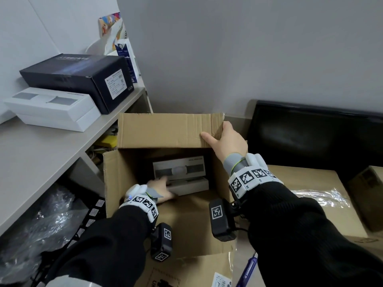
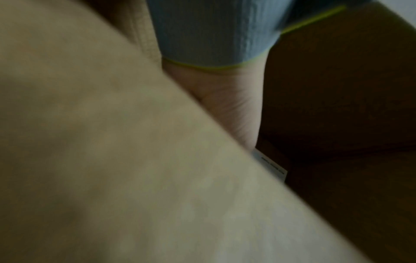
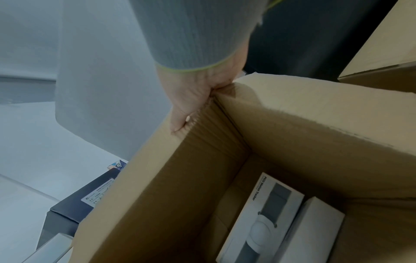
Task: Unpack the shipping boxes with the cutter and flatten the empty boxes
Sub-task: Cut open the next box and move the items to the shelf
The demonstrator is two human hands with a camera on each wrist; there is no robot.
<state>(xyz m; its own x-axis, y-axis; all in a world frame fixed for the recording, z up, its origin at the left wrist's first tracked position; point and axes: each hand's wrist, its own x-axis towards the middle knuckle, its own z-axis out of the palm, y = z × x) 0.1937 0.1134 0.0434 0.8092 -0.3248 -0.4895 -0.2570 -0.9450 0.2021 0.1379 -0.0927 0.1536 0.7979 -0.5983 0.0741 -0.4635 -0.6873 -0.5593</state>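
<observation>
1. Gripping the far flap (image 1: 165,130) of the open cardboard box (image 1: 116,183), the right hand (image 1: 226,141) is pinching it near its right corner: thumb pressing on the inner face, the other fingers wrapping behind, where they're mostly hidden. The right wrist view shows the thumb (image 3: 180,122) flat on the corrugated edge.
2. Left hand (image 1: 162,189) is reaching down inside the box and touching the nearer white product box (image 1: 190,186). Its fingertips are hidden behind that box's edge, so I can't tell if it's actually holding it or just resting there.
3. Left wrist view isn't helping much: mostly a blurry tan cardboard wall (image 2: 112,160), a bit of palm, and a sliver of white box corner (image 2: 273,165). Everything else is dark.
4. A second white box with a strap and round puck printed on it (image 1: 179,169) is sitting just behind the first; the right wrist view reads "PICO Motion Tracker" (image 3: 258,186) along its side.
5. Bottom right, a blue cutter (image 1: 249,268) is lying on cardboard, partly cut off by the right sleeve and the frame edge.
6. On the left, a black box (image 1: 78,77) and a white box (image 1: 51,108) are sitting on a shelf (image 1: 31,158). More sealed cartons (image 1: 323,195) are on the right, cropped.
</observation>
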